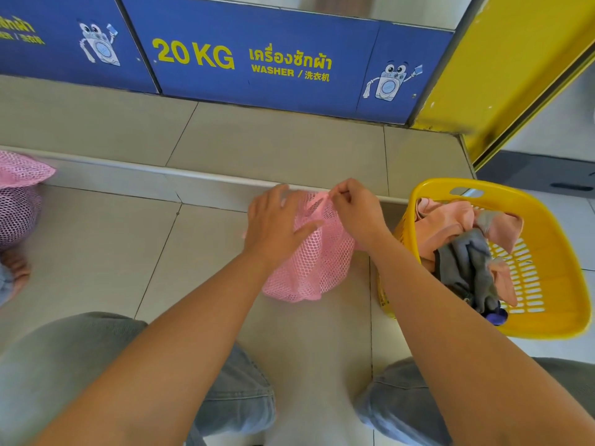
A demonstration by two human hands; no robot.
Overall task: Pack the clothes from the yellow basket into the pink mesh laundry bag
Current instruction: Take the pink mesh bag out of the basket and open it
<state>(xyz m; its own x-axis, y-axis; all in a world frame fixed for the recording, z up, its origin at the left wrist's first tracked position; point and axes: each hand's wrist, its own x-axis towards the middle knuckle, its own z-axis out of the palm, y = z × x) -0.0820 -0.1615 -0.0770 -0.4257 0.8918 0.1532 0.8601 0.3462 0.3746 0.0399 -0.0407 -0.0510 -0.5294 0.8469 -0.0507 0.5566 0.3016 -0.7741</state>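
Observation:
A pink mesh laundry bag [314, 262] lies crumpled on the tiled floor in front of my knees. My left hand [275, 220] rests on its upper left part with fingers spread, thumb pressing on the mesh. My right hand [354, 209] pinches the bag's top edge or cord between thumb and fingers. To the right stands the yellow basket [547, 252], tilted, holding peach clothes [444, 225] and a grey garment [468, 268], with a bit of blue fabric at its lower edge.
Another filled pink mesh bag [19, 201] lies at the far left edge. A tiled step [199, 177] with a metal edge runs behind the bag, below blue washer panels [257, 56]. A yellow door frame [502, 69] rises at the right.

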